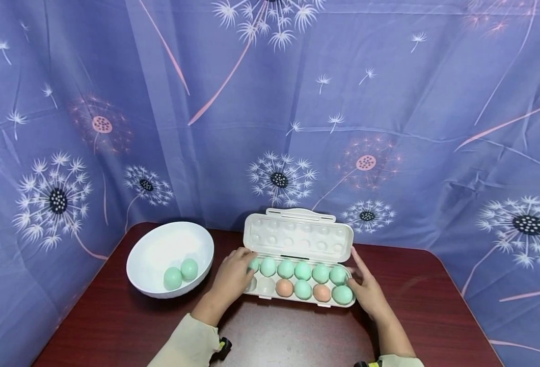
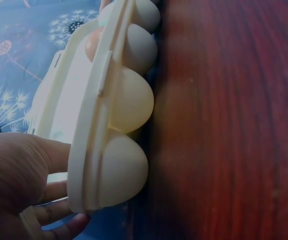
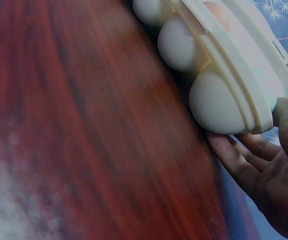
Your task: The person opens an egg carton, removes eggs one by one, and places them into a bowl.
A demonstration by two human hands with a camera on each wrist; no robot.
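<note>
Sleeves up close, left hand and right hand both with fingers clamped on the open egg carton, one per end. It's midway across a shiny reddish table, bowl to its left, blue dandelion curtain hanging behind.

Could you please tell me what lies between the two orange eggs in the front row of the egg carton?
In the head view, one green egg sits between the two orange eggs in the egg carton.
</note>
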